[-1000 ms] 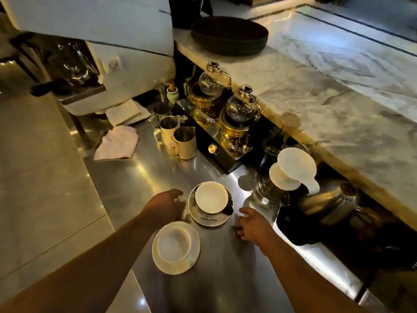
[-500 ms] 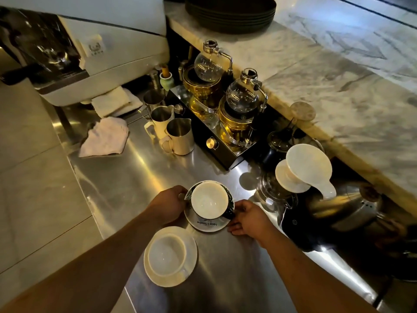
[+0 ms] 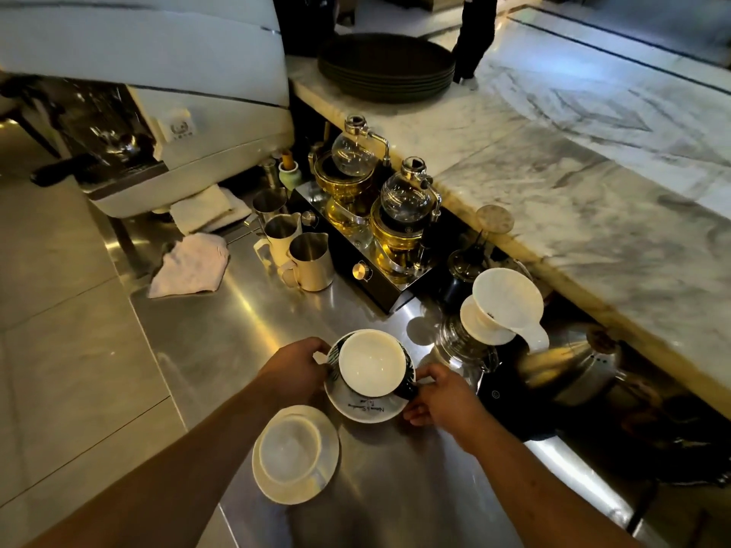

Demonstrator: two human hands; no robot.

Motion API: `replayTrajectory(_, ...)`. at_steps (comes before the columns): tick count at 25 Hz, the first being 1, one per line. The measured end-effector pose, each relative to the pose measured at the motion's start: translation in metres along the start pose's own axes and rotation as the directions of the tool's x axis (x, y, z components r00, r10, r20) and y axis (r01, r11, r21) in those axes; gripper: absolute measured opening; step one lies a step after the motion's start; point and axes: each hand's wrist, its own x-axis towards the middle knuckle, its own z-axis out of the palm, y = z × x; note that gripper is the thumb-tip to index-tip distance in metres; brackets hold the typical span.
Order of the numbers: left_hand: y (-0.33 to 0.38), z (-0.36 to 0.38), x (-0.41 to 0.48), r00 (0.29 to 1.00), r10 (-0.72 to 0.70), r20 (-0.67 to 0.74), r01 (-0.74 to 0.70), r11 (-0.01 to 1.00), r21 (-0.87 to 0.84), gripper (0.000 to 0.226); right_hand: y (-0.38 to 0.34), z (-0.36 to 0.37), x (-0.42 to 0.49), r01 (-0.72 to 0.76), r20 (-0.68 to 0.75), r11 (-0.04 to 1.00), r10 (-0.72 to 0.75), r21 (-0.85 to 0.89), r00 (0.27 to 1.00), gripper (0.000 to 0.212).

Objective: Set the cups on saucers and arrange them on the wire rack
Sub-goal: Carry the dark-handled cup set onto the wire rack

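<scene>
A dark patterned cup (image 3: 372, 363) with a white inside sits on a white saucer (image 3: 366, 409) with dark lettering, near the middle of the steel counter (image 3: 221, 334). My left hand (image 3: 294, 369) grips the saucer's left rim. On the right, my right hand (image 3: 439, 395) holds the rim beside the cup's dark handle. Cup and saucer tilt slightly toward me. A plain white cup (image 3: 288, 448) rests on its white saucer (image 3: 324, 476) closer to me, untouched. No wire rack is in view.
Three milk jugs (image 3: 308, 263) and a twin siphon brewer (image 3: 379, 219) stand behind the cups. A white dripper on a glass server (image 3: 502, 310) and a kettle (image 3: 569, 365) are at right. A cloth (image 3: 190, 265) lies left. Dark trays (image 3: 385, 67) stack on the marble bar (image 3: 573, 191).
Both hands closed in on the patterned cup's saucer from either side and now grip its rim. The set has tipped slightly. The camera view shifted down and closer.
</scene>
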Motion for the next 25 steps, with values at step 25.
replayTrajectory(25,0.238,-0.015,-0.316,0.875,0.482,-0.031,-0.483,0.875,-0.038,0.007,-0.016,-0.196,-0.378,0.394,-0.298,0.919,-0.370,0.024,0.880,0.016)
